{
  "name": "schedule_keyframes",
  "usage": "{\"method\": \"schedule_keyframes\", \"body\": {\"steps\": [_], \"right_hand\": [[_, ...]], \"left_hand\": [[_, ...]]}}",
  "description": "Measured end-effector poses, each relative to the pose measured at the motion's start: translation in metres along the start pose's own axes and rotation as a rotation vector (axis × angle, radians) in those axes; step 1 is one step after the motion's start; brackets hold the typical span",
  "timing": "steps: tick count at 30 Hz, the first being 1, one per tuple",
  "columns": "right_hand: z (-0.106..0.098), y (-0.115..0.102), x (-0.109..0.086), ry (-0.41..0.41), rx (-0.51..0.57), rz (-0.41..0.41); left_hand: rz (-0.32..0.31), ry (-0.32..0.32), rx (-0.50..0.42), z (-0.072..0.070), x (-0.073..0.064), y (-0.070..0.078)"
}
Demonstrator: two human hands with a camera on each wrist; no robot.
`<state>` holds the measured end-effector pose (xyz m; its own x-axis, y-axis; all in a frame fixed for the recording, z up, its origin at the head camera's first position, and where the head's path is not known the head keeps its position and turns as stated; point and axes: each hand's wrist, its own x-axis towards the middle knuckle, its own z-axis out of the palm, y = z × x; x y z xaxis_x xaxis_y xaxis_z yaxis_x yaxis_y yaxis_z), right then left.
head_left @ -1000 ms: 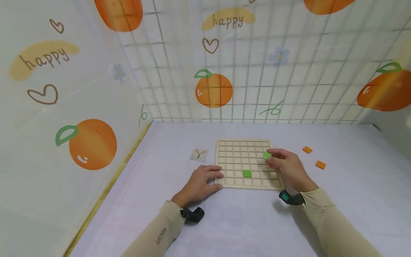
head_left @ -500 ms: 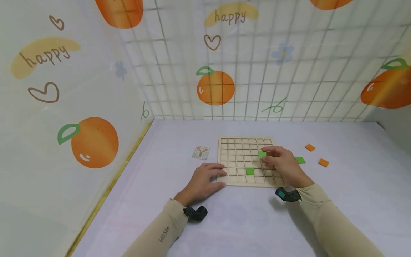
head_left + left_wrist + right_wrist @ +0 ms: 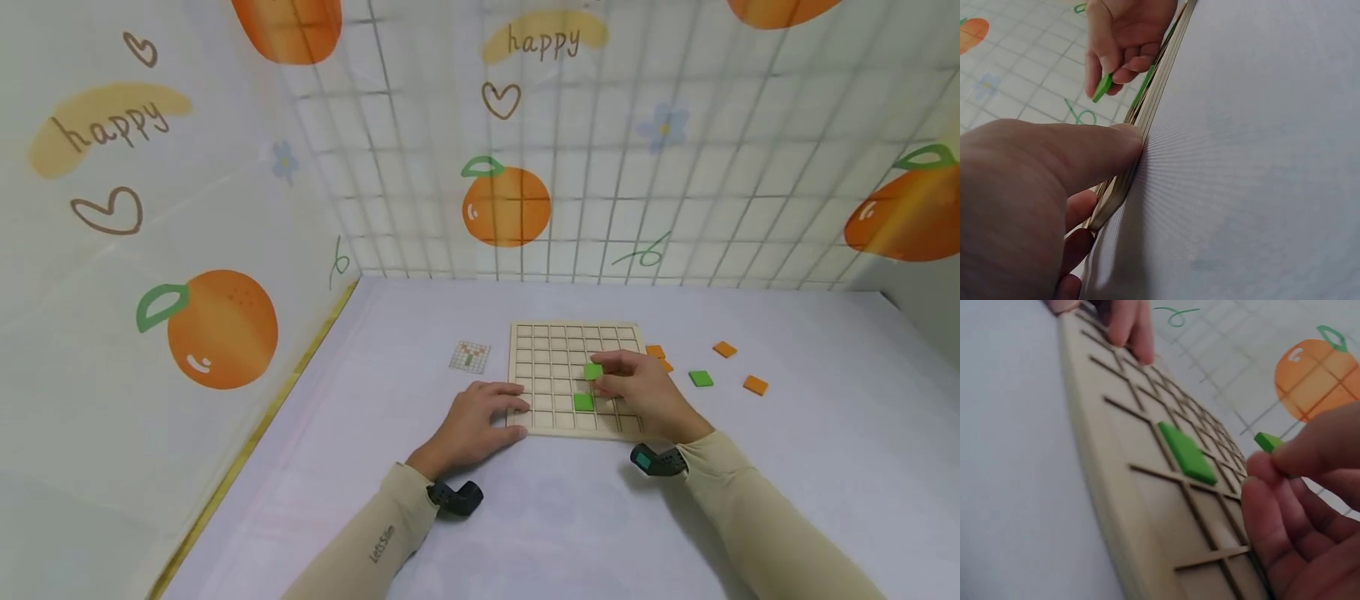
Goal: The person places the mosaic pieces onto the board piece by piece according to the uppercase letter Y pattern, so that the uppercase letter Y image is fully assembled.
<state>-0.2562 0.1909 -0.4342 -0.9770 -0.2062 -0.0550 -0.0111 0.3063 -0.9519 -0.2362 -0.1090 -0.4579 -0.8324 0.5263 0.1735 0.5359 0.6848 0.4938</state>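
A light wooden grid board point(image 3: 542, 354) lies flat on the white tabletop in the head view. One green square tile point(image 3: 583, 402) sits in a cell of its lower middle. Another green tile point(image 3: 592, 372) is pinched between the thumb and fingertips of my right hand point(image 3: 651, 393), above the board just behind the first tile. In the right wrist view the held tile point(image 3: 1267, 442) shows apart from the grid. My left hand point(image 3: 474, 423) rests at the board's near left corner, fingers on its left rim; the thumb point(image 3: 1113, 147) touches the near edge.
Left of the board lies a small pattern card point(image 3: 471, 356). To its right are loose orange tiles point(image 3: 724, 349), one of them point(image 3: 755, 385) farther out, and a green tile point(image 3: 701, 378). Two more orange pieces point(image 3: 656, 352) lie beside the board's right edge. A printed cloth wall point(image 3: 420, 183) stands behind.
My right hand has moved left over the board with the pinched green tile, uncovering loose orange and green tiles on the right. My left hand has stayed at the board's corner.
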Motion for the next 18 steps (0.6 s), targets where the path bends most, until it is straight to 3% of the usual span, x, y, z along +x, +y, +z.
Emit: {"method": "schedule_keyframes", "body": {"steps": [11, 18], "right_hand": [[0.0076, 0.0053, 0.0076, 0.015, -0.052, -0.027], [0.007, 0.0019, 0.0029, 0.017, -0.068, -0.012]], "left_hand": [[0.046, 0.021, -0.006, -0.0035, -0.0026, -0.0008], [0.003, -0.001, -0.029, -0.0021, -0.0024, -0.0007]]}}
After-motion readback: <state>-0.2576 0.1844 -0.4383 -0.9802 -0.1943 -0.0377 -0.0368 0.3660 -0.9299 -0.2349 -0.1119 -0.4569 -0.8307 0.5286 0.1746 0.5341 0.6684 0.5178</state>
